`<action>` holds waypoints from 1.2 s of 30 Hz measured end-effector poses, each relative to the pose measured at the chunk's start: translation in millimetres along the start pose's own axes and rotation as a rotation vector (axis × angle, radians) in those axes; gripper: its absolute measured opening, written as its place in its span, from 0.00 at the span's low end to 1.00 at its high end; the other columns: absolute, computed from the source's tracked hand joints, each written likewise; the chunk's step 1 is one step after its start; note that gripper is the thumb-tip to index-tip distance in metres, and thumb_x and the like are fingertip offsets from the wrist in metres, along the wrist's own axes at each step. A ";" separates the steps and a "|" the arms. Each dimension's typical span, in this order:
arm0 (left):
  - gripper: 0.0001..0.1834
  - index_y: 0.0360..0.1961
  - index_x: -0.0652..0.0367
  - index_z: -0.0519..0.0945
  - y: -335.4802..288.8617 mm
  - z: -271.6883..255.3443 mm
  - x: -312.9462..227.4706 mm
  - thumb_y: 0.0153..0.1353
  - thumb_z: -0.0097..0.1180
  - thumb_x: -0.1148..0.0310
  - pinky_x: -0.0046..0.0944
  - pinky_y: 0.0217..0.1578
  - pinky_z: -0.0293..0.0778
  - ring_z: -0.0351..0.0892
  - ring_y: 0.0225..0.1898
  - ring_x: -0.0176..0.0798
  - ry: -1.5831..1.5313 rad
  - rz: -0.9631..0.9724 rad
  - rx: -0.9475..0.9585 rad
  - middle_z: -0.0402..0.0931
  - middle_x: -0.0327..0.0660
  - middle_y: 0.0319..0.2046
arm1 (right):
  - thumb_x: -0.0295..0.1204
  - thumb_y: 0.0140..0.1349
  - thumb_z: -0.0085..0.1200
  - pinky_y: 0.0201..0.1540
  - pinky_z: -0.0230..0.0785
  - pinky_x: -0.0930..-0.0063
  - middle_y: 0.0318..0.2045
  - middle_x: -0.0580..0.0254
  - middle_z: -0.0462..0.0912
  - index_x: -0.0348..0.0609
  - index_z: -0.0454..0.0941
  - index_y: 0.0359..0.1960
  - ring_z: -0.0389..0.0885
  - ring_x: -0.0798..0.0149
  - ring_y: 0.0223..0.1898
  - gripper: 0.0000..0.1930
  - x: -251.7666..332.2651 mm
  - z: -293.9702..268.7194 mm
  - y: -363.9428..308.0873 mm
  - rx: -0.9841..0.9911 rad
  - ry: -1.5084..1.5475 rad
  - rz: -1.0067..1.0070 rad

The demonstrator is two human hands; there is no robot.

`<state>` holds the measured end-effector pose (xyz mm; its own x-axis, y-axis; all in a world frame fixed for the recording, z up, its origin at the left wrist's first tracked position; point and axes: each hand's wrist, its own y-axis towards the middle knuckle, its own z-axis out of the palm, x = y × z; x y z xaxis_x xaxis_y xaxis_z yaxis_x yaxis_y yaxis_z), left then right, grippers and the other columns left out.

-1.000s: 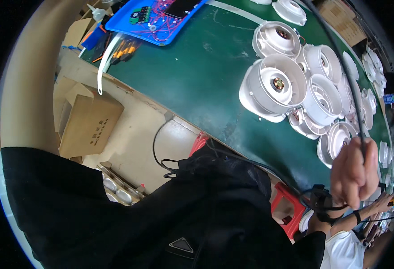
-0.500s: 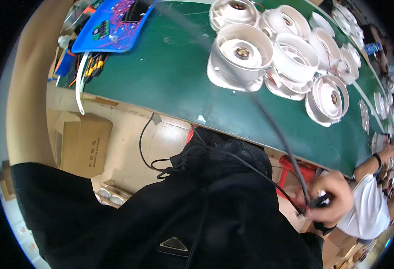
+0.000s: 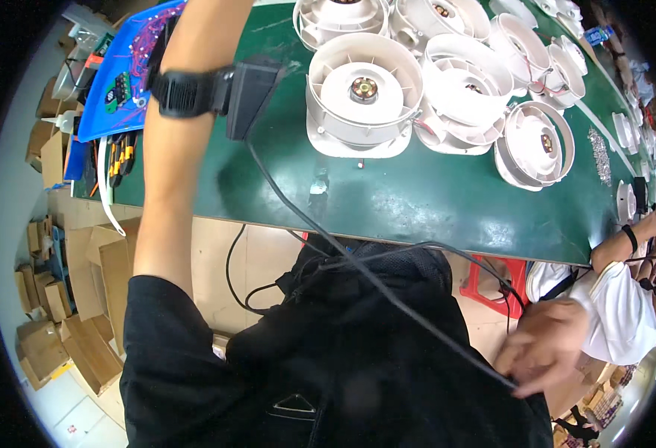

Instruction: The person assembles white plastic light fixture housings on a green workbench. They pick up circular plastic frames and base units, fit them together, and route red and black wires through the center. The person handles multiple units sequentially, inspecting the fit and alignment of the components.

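Right hand (image 3: pixel 543 347) is blurred but looks to have the black cable (image 3: pixel 358 265) pinched at its fingertips; cable runs up-left from there to the wrist box (image 3: pixel 255 97). Left hand out of frame, can't tell its state. Main risk: snag. Second cable (image 3: pixel 432 245) lies above-left of the right hand, could tangle. Hard tug could twist the wrist box. Wide swing could clip the co-worker (image 3: pixel 623 328) just right of that hand.

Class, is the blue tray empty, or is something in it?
Not empty: in the blue tray lie a green board and tangled wires.
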<state>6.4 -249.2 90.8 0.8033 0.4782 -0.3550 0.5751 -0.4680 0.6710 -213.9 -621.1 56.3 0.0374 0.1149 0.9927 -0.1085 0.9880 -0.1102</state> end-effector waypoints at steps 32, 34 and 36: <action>0.16 0.50 0.59 0.81 -71.9 -0.8 -3.5 0.59 0.56 0.72 0.52 0.40 0.76 0.81 0.37 0.60 0.022 -0.417 0.888 0.81 0.58 0.33 | 0.21 0.59 0.58 0.25 0.67 0.81 0.23 0.60 0.84 0.34 0.86 0.36 0.78 0.73 0.20 0.06 55.4 -170.8 149.4 -0.976 -0.857 -0.226; 0.16 0.49 0.60 0.81 -77.5 -17.1 -0.6 0.59 0.56 0.74 0.51 0.36 0.75 0.81 0.34 0.58 -0.060 -0.390 0.806 0.81 0.58 0.32 | 0.22 0.59 0.59 0.24 0.66 0.80 0.21 0.62 0.82 0.35 0.86 0.36 0.77 0.73 0.19 0.06 56.4 -172.4 149.6 -0.943 -0.847 -0.219; 0.16 0.49 0.61 0.82 -73.9 -35.3 -3.8 0.59 0.56 0.75 0.48 0.30 0.73 0.80 0.28 0.55 -0.136 -0.415 0.746 0.80 0.57 0.28 | 0.22 0.58 0.60 0.24 0.65 0.80 0.19 0.64 0.81 0.36 0.86 0.37 0.76 0.73 0.19 0.07 57.2 -176.8 152.5 -0.944 -0.831 -0.224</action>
<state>-44.6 -190.3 65.5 0.4900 0.6476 -0.5835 0.7389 -0.6637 -0.1162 -52.7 -445.6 87.6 -0.7034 0.1757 0.6887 0.5775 0.7062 0.4096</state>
